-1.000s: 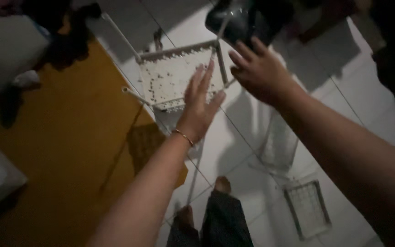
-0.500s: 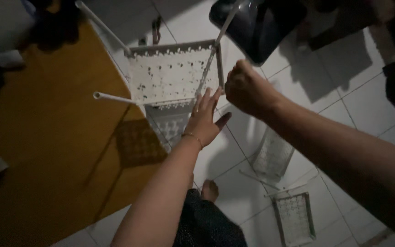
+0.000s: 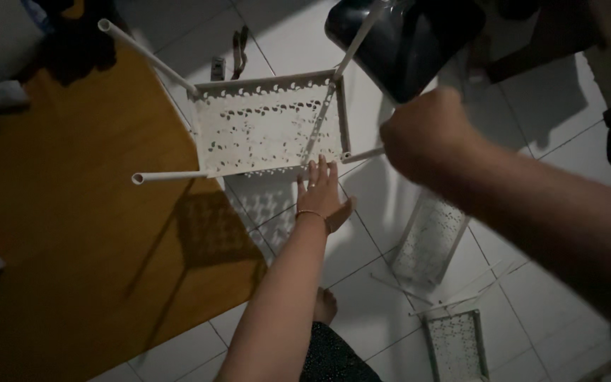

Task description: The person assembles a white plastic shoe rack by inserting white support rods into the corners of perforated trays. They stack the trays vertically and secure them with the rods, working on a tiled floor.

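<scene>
Nearest, two more white perforated plastic panels (image 3: 429, 244) lie on the pale tiled floor (image 3: 362, 283). The left hand (image 3: 322, 192) lies flat, fingers (image 3: 313, 172) straight and close together, tips touching the lower edge of the white perforated plastic shelf tray (image 3: 266, 127) with white tube legs (image 3: 167, 176). The right hand (image 3: 426, 131) hovers just right of it, blurred and seemingly curled into a fist on nothing. Beyond sits a dark rounded seat (image 3: 408, 39).

We see a white tiled floor (image 3: 532, 120) carrying an orange mat (image 3: 93, 247) at its left, two perforated white shelf trays (image 3: 429, 237) lying flat at the right beside loose thin rods (image 3: 454, 297), and a dark bin (image 3: 404, 42).
</scene>
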